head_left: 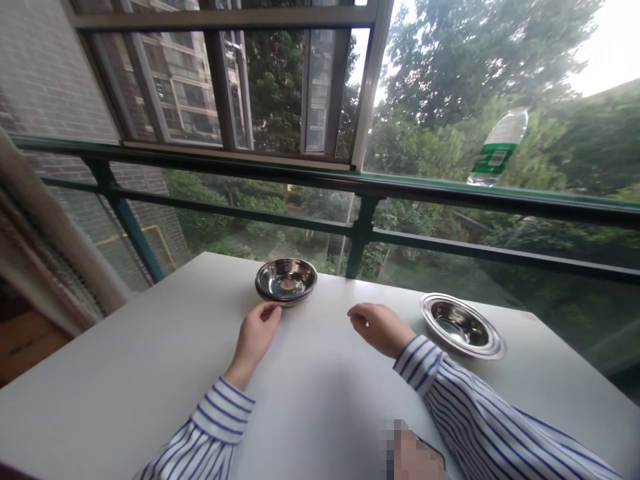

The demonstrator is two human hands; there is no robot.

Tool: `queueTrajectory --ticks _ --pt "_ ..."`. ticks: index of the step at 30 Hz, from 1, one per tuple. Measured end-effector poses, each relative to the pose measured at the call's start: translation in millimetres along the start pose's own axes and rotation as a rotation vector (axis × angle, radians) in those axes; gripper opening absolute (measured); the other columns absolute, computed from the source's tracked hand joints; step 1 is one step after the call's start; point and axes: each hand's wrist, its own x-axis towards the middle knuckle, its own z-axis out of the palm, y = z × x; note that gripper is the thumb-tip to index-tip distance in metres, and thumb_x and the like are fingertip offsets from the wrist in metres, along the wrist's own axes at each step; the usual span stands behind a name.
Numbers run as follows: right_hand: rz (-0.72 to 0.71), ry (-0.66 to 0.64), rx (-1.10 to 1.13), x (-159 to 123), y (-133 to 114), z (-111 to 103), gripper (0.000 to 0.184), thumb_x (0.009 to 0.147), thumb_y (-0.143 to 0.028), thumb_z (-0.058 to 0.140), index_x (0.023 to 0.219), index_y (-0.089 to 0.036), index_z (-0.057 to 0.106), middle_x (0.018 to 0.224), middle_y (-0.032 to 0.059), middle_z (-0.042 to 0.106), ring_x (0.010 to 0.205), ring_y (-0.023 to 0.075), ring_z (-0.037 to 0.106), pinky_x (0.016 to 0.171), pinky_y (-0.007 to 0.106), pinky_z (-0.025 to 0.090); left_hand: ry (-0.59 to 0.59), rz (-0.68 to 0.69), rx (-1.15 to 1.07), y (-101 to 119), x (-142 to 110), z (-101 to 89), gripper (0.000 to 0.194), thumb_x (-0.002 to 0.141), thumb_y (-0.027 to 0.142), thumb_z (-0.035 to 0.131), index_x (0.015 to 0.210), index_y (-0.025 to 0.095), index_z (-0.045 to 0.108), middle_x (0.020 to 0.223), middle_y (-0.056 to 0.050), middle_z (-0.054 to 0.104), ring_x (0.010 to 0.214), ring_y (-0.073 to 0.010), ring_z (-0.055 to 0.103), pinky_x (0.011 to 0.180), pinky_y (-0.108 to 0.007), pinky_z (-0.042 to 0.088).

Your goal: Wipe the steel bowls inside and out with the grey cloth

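Note:
My left hand (257,331) is closed in a loose curl just in front of two stacked shiny metal bowls (287,280). Its fingertips meet the near edge of the stack in the picture; whether they touch it I cannot tell. Inside the upper bowl a small yellowish round mark shows. Over the middle of the table, my right hand (381,327) is also loosely closed, thumb and fingers bent inward, with nothing visible in them. Right of that hand, a wide-rimmed metal bowl (463,327) sits on the white table (310,393), apart from the fingers.
A clear plastic bottle with a green label (495,157) stands tilted in view on the ledge by the green railing (280,175). Windows (225,87) lie behind it. A curtain (60,233) hangs at the left. A blurred, pixelated patch (415,457) covers something at the near edge.

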Motion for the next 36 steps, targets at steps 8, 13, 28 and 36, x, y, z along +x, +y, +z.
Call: queueTrajectory --ticks 8,13,28,36 --pt "-0.028 -0.059 -0.074 29 -27 17 0.026 0.083 -0.016 0.045 0.094 -0.019 0.068 0.092 0.0075 0.068 0.082 0.0188 0.062 0.069 0.025 0.041 0.187 0.020 0.070 -14 20 -1.2 0.035 0.076 0.033 0.051 0.102 0.012 0.062 0.105 -0.016 0.066 0.098 -0.0263 0.060 0.086 -0.037 0.045" --pt "0.009 -0.052 -0.036 48 -33 27 0.022 0.087 -0.020 0.046 0.094 -0.018 0.066 0.092 0.0079 0.066 0.084 0.0185 0.061 0.073 0.027 0.043 0.213 0.095 0.089 -28 30 4.0 0.038 0.080 0.032 0.045 0.107 0.013 0.062 0.119 -0.017 0.061 0.112 -0.0273 0.054 0.095 -0.038 0.041" --pt "0.256 0.010 0.432 124 6 59 0.031 0.089 -0.032 0.053 0.115 -0.016 0.053 0.115 0.0073 0.055 0.097 0.0207 0.058 0.080 0.040 0.050 0.247 0.188 0.102 -55 40 13.4 0.039 0.083 0.032 0.040 0.111 0.016 0.063 0.125 -0.014 0.057 0.119 -0.0271 0.047 0.106 -0.042 0.029" --pt "0.389 -0.053 0.571 136 9 67 0.031 0.088 -0.032 0.054 0.115 -0.015 0.054 0.116 0.0074 0.055 0.096 0.0206 0.058 0.079 0.039 0.050 0.214 0.187 0.063 -53 39 12.5 0.041 0.085 0.033 0.040 0.116 0.015 0.060 0.131 -0.015 0.052 0.124 -0.0260 0.042 0.108 -0.042 0.026"
